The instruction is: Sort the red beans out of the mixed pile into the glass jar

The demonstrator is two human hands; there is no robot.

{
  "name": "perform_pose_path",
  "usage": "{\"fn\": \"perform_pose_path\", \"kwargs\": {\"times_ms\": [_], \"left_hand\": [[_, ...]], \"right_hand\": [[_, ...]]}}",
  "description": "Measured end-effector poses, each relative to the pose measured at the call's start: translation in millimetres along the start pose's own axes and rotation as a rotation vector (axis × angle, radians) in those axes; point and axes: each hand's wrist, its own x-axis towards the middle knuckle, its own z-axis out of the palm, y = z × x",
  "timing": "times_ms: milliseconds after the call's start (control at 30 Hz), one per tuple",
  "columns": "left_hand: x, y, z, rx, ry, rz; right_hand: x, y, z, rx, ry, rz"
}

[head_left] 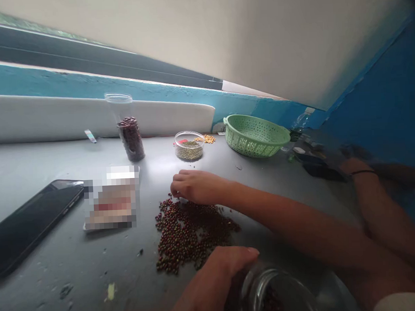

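A loose pile of small dark-red and green beans (178,239) is spread on the grey tabletop. Over its far edge lies my right hand (195,186), fingers curled down and closed at the beans; whatever is between the fingertips is hidden. In the foreground my left hand (216,279) is wrapped against the side of a clear jar (258,291), partly cut off by the lower frame edge. Some dark reddish contents show inside that jar. Beyond my right hand stands a round clear tub (190,151) of small green beans.
A tall clear jar of dark-red beans (131,138) stands at the back left. A phone (34,220) and a blurred-out packet (111,201) lie left. Yellow kernels (208,138) and a green basket (256,137) are behind. Another person's hand (357,167) is at the right.
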Motion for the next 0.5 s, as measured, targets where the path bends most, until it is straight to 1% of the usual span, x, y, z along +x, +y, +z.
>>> {"fn": "perform_pose_path", "kwargs": {"times_ms": [100, 167, 233, 300, 400, 500], "left_hand": [[-4.4, 6.4, -2.0, -0.029, 0.002, -0.012], [-5.7, 10.8, -4.5, -0.044, -0.006, -0.024], [-5.2, 13.5, -6.7, -0.043, -0.017, -0.023], [-3.4, 14.0, -7.1, -0.033, -0.019, -0.016], [0.2, 12.6, -4.7, -0.007, -0.009, -0.024], [1.8, 12.4, -2.7, 0.003, -0.003, -0.030]], "right_hand": [[-5.6, -1.1, -12.3, 0.159, 0.083, 0.187], [-7.0, -3.3, -19.8, 0.252, 0.054, 0.271], [-5.7, -5.5, -23.7, 0.358, -0.009, 0.281], [-2.5, -6.4, -23.7, 0.424, -0.058, 0.250], [3.8, -4.2, -19.6, 0.417, -0.114, 0.232], [10.7, 0.5, -14.9, 0.419, -0.172, 0.273]]}}
